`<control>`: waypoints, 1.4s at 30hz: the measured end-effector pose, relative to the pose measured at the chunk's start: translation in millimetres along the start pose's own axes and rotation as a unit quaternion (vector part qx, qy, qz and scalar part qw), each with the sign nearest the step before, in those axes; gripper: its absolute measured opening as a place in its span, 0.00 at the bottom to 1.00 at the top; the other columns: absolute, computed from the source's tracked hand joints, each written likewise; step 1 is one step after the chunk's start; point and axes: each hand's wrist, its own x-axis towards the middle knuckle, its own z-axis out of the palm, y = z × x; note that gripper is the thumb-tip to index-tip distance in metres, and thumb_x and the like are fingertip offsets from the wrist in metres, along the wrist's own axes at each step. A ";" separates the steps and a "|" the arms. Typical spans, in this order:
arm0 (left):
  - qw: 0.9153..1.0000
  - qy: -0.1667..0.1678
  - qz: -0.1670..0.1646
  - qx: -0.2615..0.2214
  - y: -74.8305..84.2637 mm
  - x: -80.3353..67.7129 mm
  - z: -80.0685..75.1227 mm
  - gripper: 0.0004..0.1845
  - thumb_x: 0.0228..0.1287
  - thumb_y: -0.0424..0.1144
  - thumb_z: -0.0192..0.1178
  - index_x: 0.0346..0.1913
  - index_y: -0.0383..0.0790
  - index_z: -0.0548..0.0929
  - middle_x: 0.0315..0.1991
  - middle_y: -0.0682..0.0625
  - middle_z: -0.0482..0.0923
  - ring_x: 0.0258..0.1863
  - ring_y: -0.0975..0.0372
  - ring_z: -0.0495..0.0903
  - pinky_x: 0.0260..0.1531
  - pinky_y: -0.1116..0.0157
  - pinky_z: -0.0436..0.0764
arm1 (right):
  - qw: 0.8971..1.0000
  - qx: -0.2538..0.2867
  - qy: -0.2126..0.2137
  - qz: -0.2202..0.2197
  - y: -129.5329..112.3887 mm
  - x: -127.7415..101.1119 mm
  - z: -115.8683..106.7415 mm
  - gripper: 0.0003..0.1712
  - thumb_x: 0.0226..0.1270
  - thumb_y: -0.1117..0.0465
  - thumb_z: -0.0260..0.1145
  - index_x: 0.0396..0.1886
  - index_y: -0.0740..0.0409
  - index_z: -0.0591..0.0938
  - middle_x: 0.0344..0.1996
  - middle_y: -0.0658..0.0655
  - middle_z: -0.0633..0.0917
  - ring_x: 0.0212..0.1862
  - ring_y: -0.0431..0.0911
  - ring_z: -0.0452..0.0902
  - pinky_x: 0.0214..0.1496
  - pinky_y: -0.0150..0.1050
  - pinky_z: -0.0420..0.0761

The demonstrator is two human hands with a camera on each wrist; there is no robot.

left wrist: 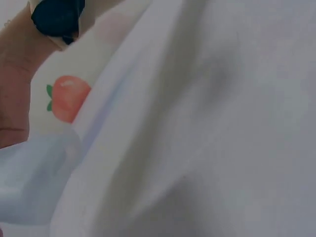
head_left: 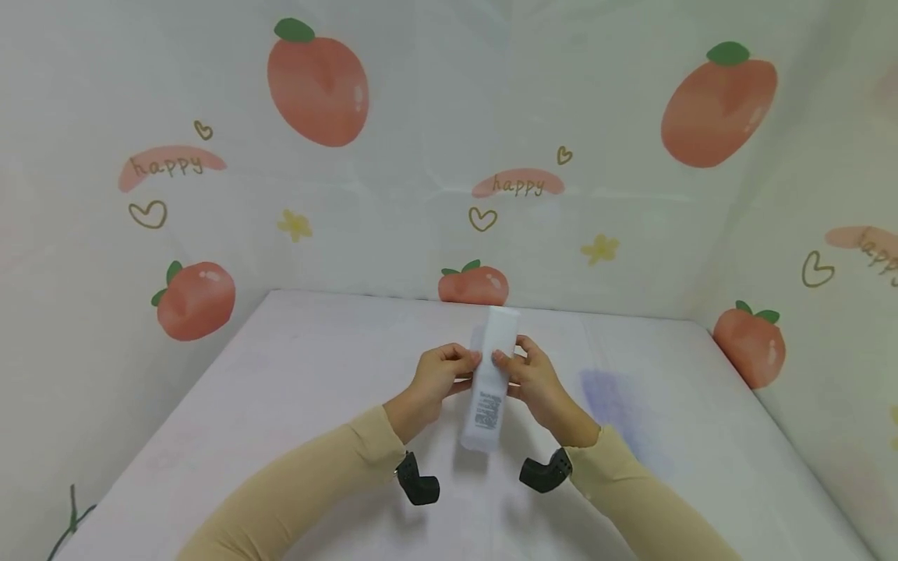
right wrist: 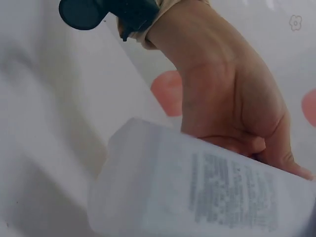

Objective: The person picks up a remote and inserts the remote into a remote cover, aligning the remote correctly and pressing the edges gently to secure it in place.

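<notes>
A long white rectangular bottle [head_left: 494, 375] with grey printed text near its lower end is held above the table, tilted slightly. My left hand [head_left: 442, 372] grips its left side, thumb along the edge. From the other side my right hand [head_left: 539, 380] holds it, with the thumb pressed on the face towards me. The right wrist view shows the printed panel of the bottle [right wrist: 148, 192] and its bevelled end up close, beneath the right hand [right wrist: 232, 98]. In the left wrist view only part of the left hand [left wrist: 14, 108] shows; its fingers are out of frame.
A white-covered table [head_left: 337, 343] lies below, with a purple stain [head_left: 610, 405] on the right. Behind it hangs a white curtain [head_left: 421, 156] printed with red fruit, hearts and "happy". Black wrist cameras [head_left: 418, 481] sit on both sleeves.
</notes>
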 end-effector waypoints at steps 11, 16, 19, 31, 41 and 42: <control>0.998 0.053 0.003 0.019 23.3 11.5 4.3 0.07 0.64 0.36 0.63 0.33 0.33 0.82 0.30 0.50 0.79 0.32 0.62 0.79 0.46 0.62 0.83 | 0.996 -0.080 -0.016 -0.033 -11.4 -0.6 9.0 0.24 0.74 0.60 0.57 0.61 0.64 0.60 0.47 0.64 0.80 0.42 0.45 0.81 0.51 0.52 0.82; 0.997 0.060 -0.004 0.045 29.7 16.6 3.3 0.07 0.63 0.34 0.63 0.34 0.31 0.83 0.28 0.49 0.79 0.29 0.61 0.79 0.42 0.63 0.83 | 0.995 -0.091 -0.018 -0.032 -11.9 -3.5 13.9 0.25 0.73 0.60 0.58 0.62 0.63 0.60 0.52 0.68 0.77 0.45 0.46 0.79 0.53 0.54 0.81; 0.996 0.067 -0.005 0.057 32.5 20.2 2.5 0.05 0.63 0.31 0.63 0.34 0.30 0.83 0.30 0.48 0.81 0.28 0.61 0.80 0.42 0.63 0.83 | 0.994 -0.105 -0.021 -0.038 -11.6 -5.5 16.6 0.25 0.74 0.60 0.57 0.62 0.63 0.60 0.54 0.70 0.77 0.46 0.47 0.79 0.51 0.53 0.82; 0.999 0.031 -0.015 0.037 33.0 22.5 8.6 0.04 0.65 0.34 0.62 0.38 0.36 0.82 0.33 0.50 0.79 0.31 0.62 0.78 0.43 0.65 0.82 | 0.994 -0.108 0.009 -0.030 -23.4 4.5 3.7 0.27 0.74 0.59 0.58 0.65 0.62 0.59 0.58 0.70 0.75 0.52 0.54 0.79 0.57 0.58 0.78; 0.989 -0.077 0.053 0.118 14.0 12.9 2.6 0.23 0.64 0.39 0.65 0.60 0.44 0.72 0.47 0.41 0.78 0.43 0.57 0.80 0.50 0.57 0.81 | 0.998 -0.052 -0.020 0.015 -16.7 7.3 -6.2 0.24 0.76 0.56 0.53 0.65 0.62 0.62 0.56 0.60 0.73 0.51 0.48 0.76 0.53 0.46 0.79; 0.987 -0.082 0.051 0.127 13.1 13.4 2.1 0.24 0.64 0.40 0.65 0.60 0.44 0.72 0.47 0.41 0.78 0.44 0.56 0.79 0.50 0.57 0.81 | 0.998 -0.055 -0.028 0.015 -16.4 6.7 -6.3 0.25 0.76 0.55 0.53 0.65 0.63 0.62 0.55 0.58 0.73 0.51 0.48 0.75 0.53 0.45 0.79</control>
